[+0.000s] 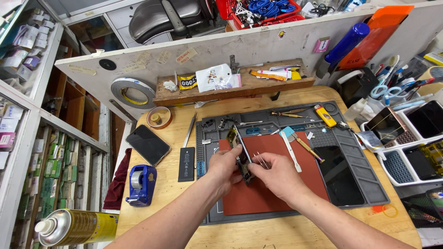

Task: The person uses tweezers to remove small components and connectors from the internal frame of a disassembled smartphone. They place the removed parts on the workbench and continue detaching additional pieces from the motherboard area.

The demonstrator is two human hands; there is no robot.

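At frame centre, I had my left hand fingers clamped on the opened phone, tilted on edge above the red mat. My right hand fingers pinched tweezers touching it.

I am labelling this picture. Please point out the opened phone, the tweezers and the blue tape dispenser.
opened phone [241, 154]: head view, on its upper edge.
tweezers [261, 160]: head view, on the metal prongs.
blue tape dispenser [141, 184]: head view, on its body.

Bright, even overhead light, soft shadows, sharp centre, wide-angle bending at edges.
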